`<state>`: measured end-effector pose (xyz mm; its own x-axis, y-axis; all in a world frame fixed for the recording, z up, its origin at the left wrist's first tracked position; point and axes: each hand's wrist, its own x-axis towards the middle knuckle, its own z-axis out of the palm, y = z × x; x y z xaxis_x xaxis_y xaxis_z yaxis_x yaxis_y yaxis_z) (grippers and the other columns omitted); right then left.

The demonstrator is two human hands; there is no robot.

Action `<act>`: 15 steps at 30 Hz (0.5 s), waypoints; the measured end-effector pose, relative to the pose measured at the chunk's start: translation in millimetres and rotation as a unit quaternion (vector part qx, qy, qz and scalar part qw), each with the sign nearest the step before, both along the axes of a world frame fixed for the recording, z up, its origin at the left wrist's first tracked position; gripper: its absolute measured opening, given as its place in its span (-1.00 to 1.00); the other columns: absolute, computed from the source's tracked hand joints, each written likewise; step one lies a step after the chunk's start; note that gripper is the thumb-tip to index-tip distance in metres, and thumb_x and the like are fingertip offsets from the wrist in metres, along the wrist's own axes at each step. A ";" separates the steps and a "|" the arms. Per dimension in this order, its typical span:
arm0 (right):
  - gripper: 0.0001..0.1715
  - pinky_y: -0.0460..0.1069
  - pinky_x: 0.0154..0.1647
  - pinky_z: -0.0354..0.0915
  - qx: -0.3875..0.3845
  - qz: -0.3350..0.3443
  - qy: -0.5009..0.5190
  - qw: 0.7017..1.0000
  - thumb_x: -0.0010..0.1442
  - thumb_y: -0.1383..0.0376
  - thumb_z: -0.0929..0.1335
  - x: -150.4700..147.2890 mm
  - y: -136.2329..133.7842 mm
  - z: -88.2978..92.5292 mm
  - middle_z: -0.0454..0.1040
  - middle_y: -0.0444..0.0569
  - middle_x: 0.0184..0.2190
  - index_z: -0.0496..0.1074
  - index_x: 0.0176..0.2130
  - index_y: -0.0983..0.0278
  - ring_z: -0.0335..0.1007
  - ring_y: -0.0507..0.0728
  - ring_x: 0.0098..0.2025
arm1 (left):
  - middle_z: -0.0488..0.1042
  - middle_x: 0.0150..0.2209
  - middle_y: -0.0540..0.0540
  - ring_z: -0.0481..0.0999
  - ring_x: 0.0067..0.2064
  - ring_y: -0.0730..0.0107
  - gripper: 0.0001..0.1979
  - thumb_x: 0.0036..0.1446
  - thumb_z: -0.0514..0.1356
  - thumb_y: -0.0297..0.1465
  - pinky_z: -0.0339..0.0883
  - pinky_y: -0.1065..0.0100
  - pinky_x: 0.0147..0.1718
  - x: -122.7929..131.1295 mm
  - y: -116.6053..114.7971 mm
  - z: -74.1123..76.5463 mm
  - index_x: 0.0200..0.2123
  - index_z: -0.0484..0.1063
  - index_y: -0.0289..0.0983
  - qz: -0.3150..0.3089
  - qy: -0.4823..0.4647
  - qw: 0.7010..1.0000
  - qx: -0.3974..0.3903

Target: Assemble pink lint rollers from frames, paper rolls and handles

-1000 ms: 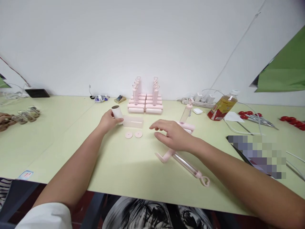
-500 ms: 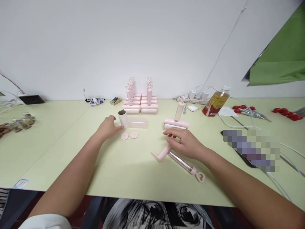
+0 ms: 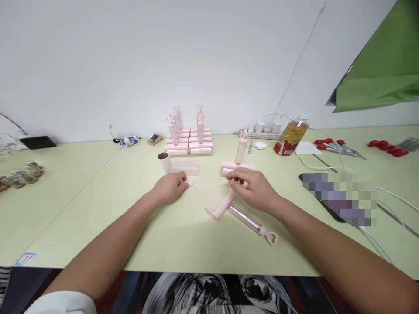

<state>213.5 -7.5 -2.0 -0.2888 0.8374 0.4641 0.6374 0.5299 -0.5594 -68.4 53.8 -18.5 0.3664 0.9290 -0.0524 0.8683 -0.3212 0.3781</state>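
The one view comes from a camera worn on the head, above the near side of the table (image 3: pixel 183 248), facing forward and tilted down, with the wall (image 3: pixel 209 52) filling its upper part and a black-and-white patterned cloth (image 3: pixel 209 296) closest, along the bottom edge. It looks out along both forearms (image 3: pixel 104 249), so the left hand (image 3: pixel 169 187) and the right hand (image 3: pixel 257 187) show from above and behind, near the middle, at moderate range. The framing is wide, spanning the table from side to side and cropping a green sheet (image 3: pixel 369 65) at upper right.
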 end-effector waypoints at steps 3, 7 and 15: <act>-0.83 0.02 -0.29 0.31 0.077 -0.142 0.081 0.984 0.16 0.28 0.31 13.6 9.0 5.5 0.51 -0.03 -0.33 0.48 -0.27 0.25 0.41 0.13 -0.33 | 0.50 -0.39 -0.03 0.43 -0.40 0.29 -0.71 0.19 0.05 -0.11 0.07 0.35 -0.49 2.3 0.9 -0.4 -0.31 0.36 -0.20 -0.008 -0.008 1.000 0.022; -0.60 0.09 -0.16 0.31 0.029 -0.229 0.033 0.972 0.04 0.22 0.37 38.2 32.0 1.8 0.49 0.08 -0.09 0.45 -0.09 0.27 0.40 0.26 -0.10 | 0.49 -0.38 -0.04 0.41 -0.41 0.31 -0.71 0.22 0.03 -0.15 0.08 0.35 -0.48 6.7 0.2 0.1 -0.33 0.40 -0.21 -0.014 -0.031 0.998 0.054; -0.68 0.01 -0.29 0.26 -0.140 -0.164 -0.020 0.976 0.05 0.19 0.38 48.5 50.3 -20.2 0.53 -0.02 -0.25 0.45 -0.16 0.22 0.41 0.19 -0.26 | 0.45 -0.42 -0.01 0.36 -0.42 0.38 -0.74 0.20 0.07 -0.21 0.14 0.37 -0.46 16.4 -9.8 3.7 -0.34 0.44 -0.23 -0.027 -0.124 0.988 0.090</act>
